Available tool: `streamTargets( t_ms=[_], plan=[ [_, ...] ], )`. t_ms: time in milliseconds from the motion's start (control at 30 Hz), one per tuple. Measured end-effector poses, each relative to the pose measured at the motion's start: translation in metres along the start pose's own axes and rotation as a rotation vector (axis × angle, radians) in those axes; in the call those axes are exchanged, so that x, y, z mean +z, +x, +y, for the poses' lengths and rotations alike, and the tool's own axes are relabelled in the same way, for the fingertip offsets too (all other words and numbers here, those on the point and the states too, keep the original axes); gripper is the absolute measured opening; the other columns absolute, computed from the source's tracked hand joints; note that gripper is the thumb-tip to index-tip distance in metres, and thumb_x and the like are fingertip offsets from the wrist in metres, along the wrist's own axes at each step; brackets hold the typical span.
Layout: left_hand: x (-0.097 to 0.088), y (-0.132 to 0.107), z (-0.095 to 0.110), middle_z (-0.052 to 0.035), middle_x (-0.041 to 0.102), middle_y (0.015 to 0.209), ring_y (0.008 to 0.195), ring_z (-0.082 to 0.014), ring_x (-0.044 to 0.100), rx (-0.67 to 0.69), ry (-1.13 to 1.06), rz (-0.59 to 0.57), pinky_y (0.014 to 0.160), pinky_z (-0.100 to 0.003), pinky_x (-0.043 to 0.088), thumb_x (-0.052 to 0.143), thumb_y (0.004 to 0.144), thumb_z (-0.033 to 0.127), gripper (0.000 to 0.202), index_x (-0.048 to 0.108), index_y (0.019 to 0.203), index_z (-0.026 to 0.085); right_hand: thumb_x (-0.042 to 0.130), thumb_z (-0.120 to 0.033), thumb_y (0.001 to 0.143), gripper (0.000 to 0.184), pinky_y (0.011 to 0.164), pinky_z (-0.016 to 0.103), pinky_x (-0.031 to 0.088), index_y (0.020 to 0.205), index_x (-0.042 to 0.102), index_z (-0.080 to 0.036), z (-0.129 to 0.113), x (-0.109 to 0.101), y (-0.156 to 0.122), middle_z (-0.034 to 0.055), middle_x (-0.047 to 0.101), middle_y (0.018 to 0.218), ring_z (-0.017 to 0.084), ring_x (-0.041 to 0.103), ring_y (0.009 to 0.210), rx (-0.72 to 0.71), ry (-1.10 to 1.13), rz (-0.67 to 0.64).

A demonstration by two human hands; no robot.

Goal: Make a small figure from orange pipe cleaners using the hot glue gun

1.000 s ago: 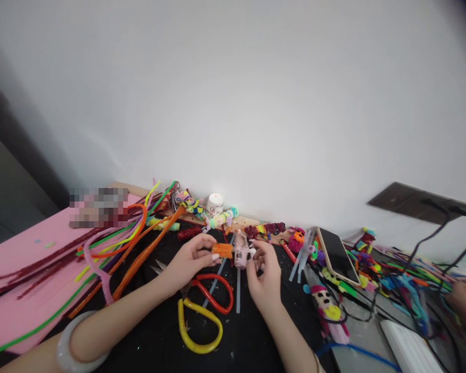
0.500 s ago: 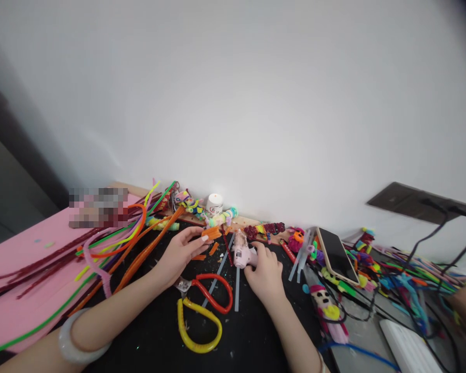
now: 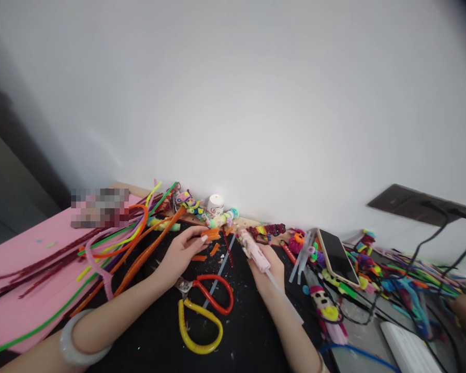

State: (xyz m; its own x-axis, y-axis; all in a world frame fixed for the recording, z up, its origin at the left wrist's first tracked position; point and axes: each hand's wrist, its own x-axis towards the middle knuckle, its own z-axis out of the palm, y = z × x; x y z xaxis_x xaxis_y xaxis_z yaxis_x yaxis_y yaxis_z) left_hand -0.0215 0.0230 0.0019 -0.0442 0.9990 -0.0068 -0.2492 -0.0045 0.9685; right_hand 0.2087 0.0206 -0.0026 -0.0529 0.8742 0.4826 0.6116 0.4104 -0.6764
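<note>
Head view. Left hand (image 3: 183, 255): thumb and fingers closed in a pinch on a short orange pipe-cleaner piece (image 3: 210, 234), which projects beyond the fingertips toward the right. Right hand (image 3: 271, 261): fingers wrapped around the pale pink hot-glue gun (image 3: 253, 249); handle mostly covered, trigger finger cannot be made out.

Key relation: orange piece lies left of the gun's nose, near but with a gap; its long axis runs roughly crosswise. Gun's axis is slanted, nose up-left and away from the wearer, a translucent glue stick (image 3: 285, 297) trailing from its rear toward the right forearm. Left hand is at the orange piece; right is farther from it.

In the gap: a dark red pipe-cleaner strip (image 3: 228, 249) and the upper end of a loose glue stick (image 3: 218, 274). Orange offcuts (image 3: 215, 249) lie just below the held piece. Scissors (image 3: 185, 286) with red and yellow handles rest nearer the wearer, between the forearms. White tub (image 3: 216, 204) and pipe-cleaner figures stand or lie behind, by the wall.
</note>
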Motion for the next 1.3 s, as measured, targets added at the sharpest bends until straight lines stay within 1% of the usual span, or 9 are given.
streamTargets(
  t_ms=[67, 200, 300, 467, 600, 800, 900, 1133, 1300],
  plan=[
    [0.0, 0.0, -0.001, -0.007, 0.07, 0.1, 0.097, -0.0239, 0.066, -0.009, 0.025, -0.02, 0.093, -0.042, 0.051, 0.07, 0.074, 0.035, 0.038, 0.061, 0.106, 0.016, 0.062, -0.03, 0.079, 0.016, 0.065, 0.028, 0.05, 0.09, 0.067, -0.018, -0.005, 0.001, 0.0, 0.0041, 0.065, 0.078, 0.018, 0.062, 0.069, -0.032, 0.044, -0.043],
    [0.0, 0.0, -0.002, -0.0075, 0.072, 0.099, 0.094, -0.0233, 0.067, 0.012, 0.1, -0.037, 0.088, -0.04, 0.053, 0.072, 0.071, 0.028, 0.039, 0.061, 0.106, 0.016, 0.064, -0.028, 0.078, 0.01, 0.057, 0.024, 0.049, 0.082, 0.067, -0.019, -0.014, 0.002, -0.002, 0.0017, 0.065, 0.072, 0.015, 0.06, 0.06, -0.07, 0.094, -0.117],
    [0.0, -0.001, -0.003, -0.0074, 0.071, 0.096, 0.088, -0.0221, 0.066, 0.071, 0.202, -0.038, 0.084, -0.04, 0.054, 0.069, 0.073, 0.026, 0.033, 0.062, 0.104, 0.016, 0.063, -0.024, 0.076, 0.005, 0.056, 0.023, 0.049, 0.078, 0.065, -0.02, -0.018, 0.003, -0.005, 0.0007, 0.066, 0.069, 0.014, 0.059, 0.057, -0.076, 0.119, -0.167],
    [0.0, -0.005, -0.004, -0.0074, 0.068, 0.099, 0.083, -0.0203, 0.065, 0.198, 0.334, -0.042, 0.077, -0.036, 0.056, 0.068, 0.074, 0.024, 0.024, 0.067, 0.098, 0.018, 0.062, -0.024, 0.077, 0.005, 0.054, 0.022, 0.046, 0.075, 0.062, -0.02, -0.021, 0.005, -0.008, -0.0002, 0.065, 0.065, 0.013, 0.059, 0.056, -0.042, 0.102, -0.229],
    [0.0, -0.005, -0.005, -0.0067, 0.068, 0.096, 0.081, -0.02, 0.066, 0.233, 0.356, -0.033, 0.074, -0.034, 0.057, 0.068, 0.073, 0.023, 0.022, 0.069, 0.095, 0.019, 0.061, -0.024, 0.079, 0.008, 0.053, 0.021, 0.043, 0.073, 0.061, -0.019, -0.022, 0.005, -0.009, -0.001, 0.062, 0.063, 0.012, 0.056, 0.054, -0.075, 0.077, -0.231],
    [0.0, -0.006, -0.004, -0.0067, 0.067, 0.097, 0.079, -0.0196, 0.066, 0.235, 0.393, -0.034, 0.071, -0.032, 0.057, 0.067, 0.074, 0.021, 0.021, 0.068, 0.095, 0.019, 0.062, -0.024, 0.079, 0.004, 0.055, 0.02, 0.044, 0.078, 0.062, -0.02, -0.018, 0.005, -0.011, -0.0006, 0.064, 0.068, 0.012, 0.059, 0.058, -0.075, 0.064, -0.269],
    [0.0, -0.006, -0.003, -0.0059, 0.068, 0.094, 0.077, -0.019, 0.066, 0.249, 0.406, -0.02, 0.07, -0.031, 0.057, 0.068, 0.074, 0.021, 0.02, 0.069, 0.094, 0.019, 0.062, -0.024, 0.078, 0.003, 0.056, 0.02, 0.045, 0.08, 0.062, -0.021, -0.016, 0.006, -0.012, -0.0008, 0.065, 0.071, 0.013, 0.06, 0.061, -0.068, 0.043, -0.268],
    [0.0, -0.006, -0.002, -0.0059, 0.067, 0.093, 0.077, -0.02, 0.066, 0.256, 0.404, 0.011, 0.07, -0.033, 0.057, 0.069, 0.074, 0.024, 0.02, 0.069, 0.094, 0.019, 0.062, -0.026, 0.079, 0.005, 0.059, 0.02, 0.046, 0.08, 0.062, -0.022, -0.013, 0.007, -0.01, -0.0001, 0.068, 0.073, 0.014, 0.064, 0.064, -0.032, -0.025, -0.243],
    [-0.002, -0.006, 0.0, -0.0052, 0.067, 0.093, 0.079, -0.0197, 0.065, 0.275, 0.428, 0.04, 0.074, -0.033, 0.057, 0.068, 0.075, 0.023, 0.019, 0.069, 0.094, 0.02, 0.06, -0.028, 0.078, 0.006, 0.056, 0.021, 0.045, 0.078, 0.061, -0.022, -0.009, 0.008, -0.009, 0.0007, 0.068, 0.07, 0.014, 0.063, 0.062, -0.015, -0.071, -0.203]
  ],
)
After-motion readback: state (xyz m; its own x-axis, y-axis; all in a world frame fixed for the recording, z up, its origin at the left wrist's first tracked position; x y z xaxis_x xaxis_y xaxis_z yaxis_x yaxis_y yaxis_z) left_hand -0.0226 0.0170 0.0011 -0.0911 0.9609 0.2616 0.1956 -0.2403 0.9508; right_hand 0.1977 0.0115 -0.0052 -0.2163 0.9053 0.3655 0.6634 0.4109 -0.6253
